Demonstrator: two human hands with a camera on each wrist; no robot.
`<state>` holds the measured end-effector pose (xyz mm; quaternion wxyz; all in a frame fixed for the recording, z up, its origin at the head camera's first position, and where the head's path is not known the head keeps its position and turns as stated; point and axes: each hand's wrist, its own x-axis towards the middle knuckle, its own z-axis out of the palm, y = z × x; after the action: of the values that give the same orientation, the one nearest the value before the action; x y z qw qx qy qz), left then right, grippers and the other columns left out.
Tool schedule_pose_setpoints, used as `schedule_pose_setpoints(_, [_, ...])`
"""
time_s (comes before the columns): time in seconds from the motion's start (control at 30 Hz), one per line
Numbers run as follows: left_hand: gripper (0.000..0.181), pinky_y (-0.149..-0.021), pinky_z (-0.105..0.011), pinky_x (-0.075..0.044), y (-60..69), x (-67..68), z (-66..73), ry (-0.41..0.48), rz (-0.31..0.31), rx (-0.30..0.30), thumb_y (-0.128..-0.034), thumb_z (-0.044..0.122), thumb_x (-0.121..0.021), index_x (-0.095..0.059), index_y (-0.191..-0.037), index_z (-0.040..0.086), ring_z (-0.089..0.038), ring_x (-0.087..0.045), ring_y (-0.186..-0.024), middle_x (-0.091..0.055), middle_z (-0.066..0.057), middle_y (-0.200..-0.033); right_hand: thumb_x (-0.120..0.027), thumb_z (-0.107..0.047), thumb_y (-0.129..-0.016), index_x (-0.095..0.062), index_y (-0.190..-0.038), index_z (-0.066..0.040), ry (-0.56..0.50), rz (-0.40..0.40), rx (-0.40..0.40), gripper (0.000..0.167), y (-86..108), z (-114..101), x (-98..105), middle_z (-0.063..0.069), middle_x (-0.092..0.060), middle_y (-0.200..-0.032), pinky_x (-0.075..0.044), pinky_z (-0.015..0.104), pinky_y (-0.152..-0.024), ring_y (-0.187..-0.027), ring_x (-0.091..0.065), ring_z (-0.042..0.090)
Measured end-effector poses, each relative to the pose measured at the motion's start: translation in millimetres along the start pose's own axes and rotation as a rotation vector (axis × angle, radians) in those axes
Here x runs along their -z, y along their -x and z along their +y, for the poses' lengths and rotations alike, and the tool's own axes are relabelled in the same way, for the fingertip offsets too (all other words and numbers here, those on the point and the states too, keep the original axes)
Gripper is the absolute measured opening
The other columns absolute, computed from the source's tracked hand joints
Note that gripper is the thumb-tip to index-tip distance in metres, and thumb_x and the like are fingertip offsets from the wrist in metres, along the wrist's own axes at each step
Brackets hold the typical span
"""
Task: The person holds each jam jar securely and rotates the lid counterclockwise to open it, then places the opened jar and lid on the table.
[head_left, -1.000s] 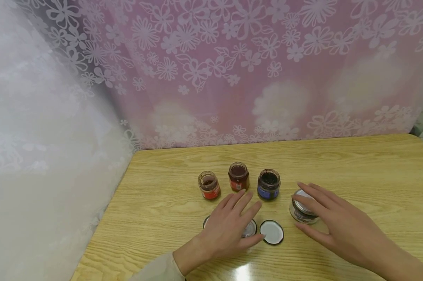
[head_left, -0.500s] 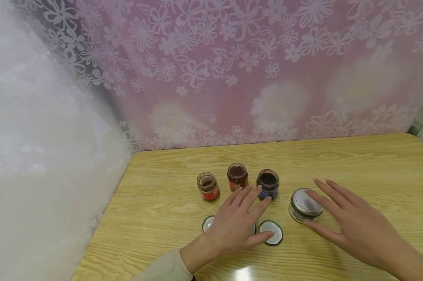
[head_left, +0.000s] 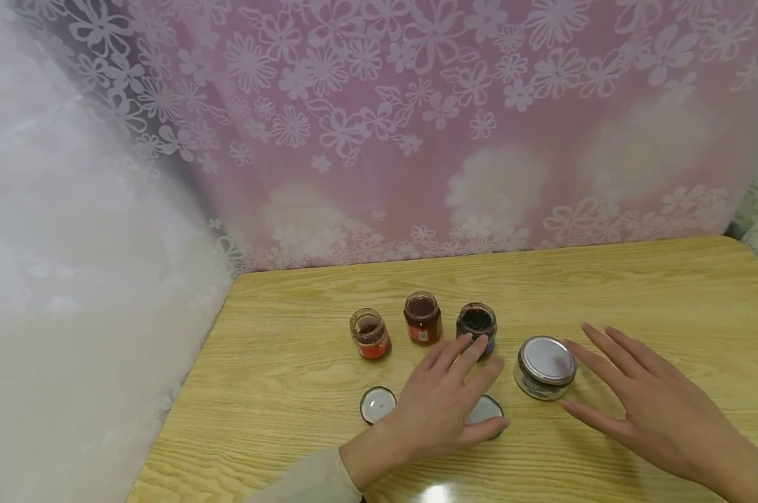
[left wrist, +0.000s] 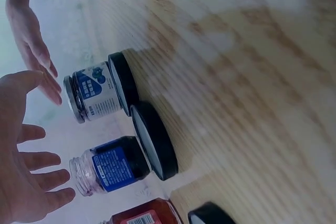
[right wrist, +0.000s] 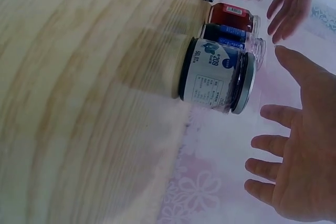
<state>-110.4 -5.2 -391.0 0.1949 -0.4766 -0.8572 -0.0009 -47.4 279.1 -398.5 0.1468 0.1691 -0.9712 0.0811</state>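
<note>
My left hand point(head_left: 444, 402) hovers palm down over the jar lids with spread, nearly straight fingers and holds nothing. A pale upturned lid point(head_left: 377, 405) lies left of it; another lid point(head_left: 484, 411) shows partly beneath the thumb. Behind its fingertips stands an uncapped jar with a blue label point(head_left: 477, 321). To the right, a squat glass jar with a silver lid point(head_left: 545, 367) stands upright; the right wrist view shows its white label point(right wrist: 207, 74) with blueberries. My right hand point(head_left: 661, 409) is held beside this jar, fingers spread, touching nothing visible.
Two more uncapped jars stand in the back row: a red-labelled one point(head_left: 371, 335) at left and a dark red one point(head_left: 423, 318) in the middle. A third black-rimmed lid point(left wrist: 155, 140) shows in the left wrist view. The wooden table point(head_left: 278, 419) meets a flowered curtain point(head_left: 379, 140).
My right hand has drawn back rightward from the silver-lidded jar, uncovering its lid. My left hand has drifted right, exposing the left lid and partly covering the blue-labelled jar.
</note>
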Motion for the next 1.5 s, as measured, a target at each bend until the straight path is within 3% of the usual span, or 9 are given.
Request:
schedule_pose_setpoints(0.3, [0.069, -0.108, -0.039, -0.028, -6.6, -5.0, 11.7, 0.013, -0.068, -0.019, -0.0889, 0.067, -0.044, -0.044, -0.142, 0.024, -0.024, -0.031, -0.135, -0.037, -0.007, -0.147, -0.067, -0.059, -0.079, -0.028, -0.152, -0.023, 0.040, 0.004, 0.018, 0.090, 7.2, 8, -5, 0.013, -0.023, -0.154, 0.003, 0.042, -0.113, -0.140, -0.017, 0.034])
schedule_pose_setpoints(0.57, [0.075, -0.099, -0.034, -0.041, -15.0, -16.6, 20.3, 0.081, -0.070, -0.018, -0.0904, 0.065, -0.042, -0.038, -0.145, 0.014, -0.020, -0.039, -0.130, -0.040, -0.007, -0.145, -0.066, -0.059, -0.079, -0.024, -0.152, -0.025, 0.059, -0.004, 0.009, 0.091, 11.2, 13, -8, 0.012, -0.021, -0.155, 0.006, 0.043, -0.113, -0.142, -0.012, 0.033])
schedule_pose_setpoints(0.9, [0.071, -0.096, -0.028, -0.042, -29.1, -29.0, 24.8, 0.354, -0.177, 0.138, -0.0931, 0.058, -0.044, -0.031, -0.146, 0.013, -0.015, -0.044, -0.125, -0.042, -0.001, -0.142, -0.066, -0.059, -0.079, -0.024, -0.153, -0.023, 0.062, -0.001, 0.019, 0.092, 13.9, 16, -11, 0.015, -0.025, -0.153, 0.004, 0.043, -0.113, -0.141, -0.016, 0.035])
schedule_pose_setpoints(1.03, [0.070, -0.097, -0.027, -0.041, -34.7, -33.9, 26.0, 0.456, -0.191, 0.204, -0.0918, 0.056, -0.050, -0.034, -0.144, 0.013, -0.012, -0.045, -0.124, -0.044, 0.001, -0.140, -0.066, -0.058, -0.079, -0.025, -0.152, -0.021, 0.057, 0.015, 0.029, 0.091, 15.3, 17, -11, 0.016, -0.029, -0.151, 0.003, 0.042, -0.113, -0.140, -0.017, 0.035])
schedule_pose_setpoints(1.27, [0.077, -0.098, -0.024, -0.039, -41.5, -40.0, 25.3, 0.537, -0.223, 0.282, -0.0879, 0.055, -0.059, -0.036, -0.143, 0.006, -0.011, -0.045, -0.123, -0.047, -0.002, -0.137, -0.067, -0.057, -0.080, -0.028, -0.151, -0.020, 0.048, 0.016, 0.035, 0.090, 15.6, 17, -13, 0.014, -0.027, -0.153, 0.001, 0.040, -0.114, -0.141, -0.016, 0.032])
schedule_pose_setpoints(1.5, [0.080, -0.093, -0.021, -0.042, -51.9, -46.9, 26.0, 0.637, -0.232, 0.348, -0.0832, 0.053, -0.067, -0.038, -0.142, 0.008, -0.008, -0.049, -0.118, -0.051, -0.001, -0.132, -0.067, -0.056, -0.080, -0.028, -0.151, -0.020, 0.033, -0.005, 0.008, 0.088, 16.1, 16, -14, 0.013, -0.029, -0.152, 0.002, 0.039, -0.114, -0.138, -0.022, 0.035])
